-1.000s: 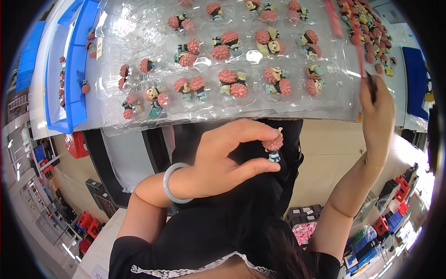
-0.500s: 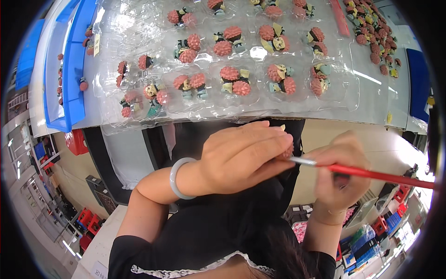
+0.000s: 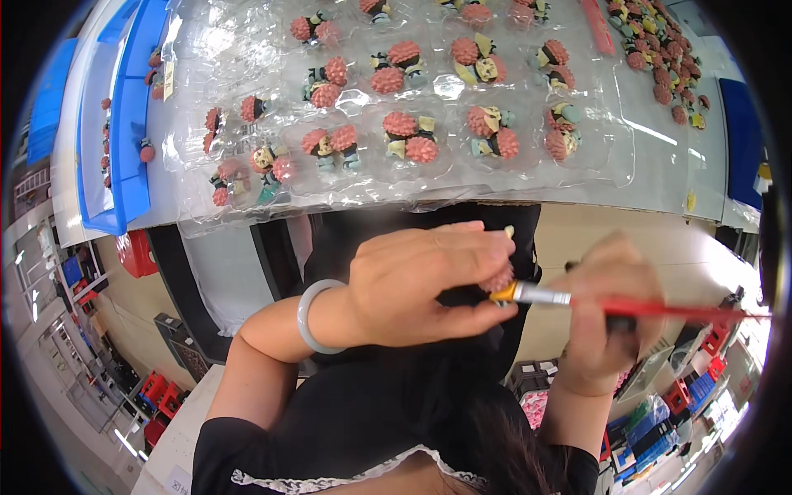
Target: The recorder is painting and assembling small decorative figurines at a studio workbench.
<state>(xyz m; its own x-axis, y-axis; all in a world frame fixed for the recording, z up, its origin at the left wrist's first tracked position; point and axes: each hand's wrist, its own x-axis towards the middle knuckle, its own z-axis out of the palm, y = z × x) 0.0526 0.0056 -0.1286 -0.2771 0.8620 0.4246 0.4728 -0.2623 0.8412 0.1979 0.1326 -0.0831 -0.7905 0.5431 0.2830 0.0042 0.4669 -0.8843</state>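
Observation:
My left hand, with a pale bangle at its wrist, pinches a small pink-haired figurine between thumb and fingers. Most of the figurine is hidden by the fingers; a pale yellow tip shows above them. A paintbrush with a red handle and a silver collar is gripped in my right hand, which is blurred. Its yellowish bristles meet the lower side of the figurine. Something dark, too blurred to name, also shows within the right hand. Both hands are held in front of the table edge, over my lap.
Clear plastic trays on the table hold several similar figurines in their hollows. A heap of figurines lies at the far right, beside a red strip. At the left stands a blue bin.
The brush's bristles, hidden behind the left fingers before, now show against the figurine. My left thumb has moved down, away from the fingers, and the brush handle has shifted slightly.

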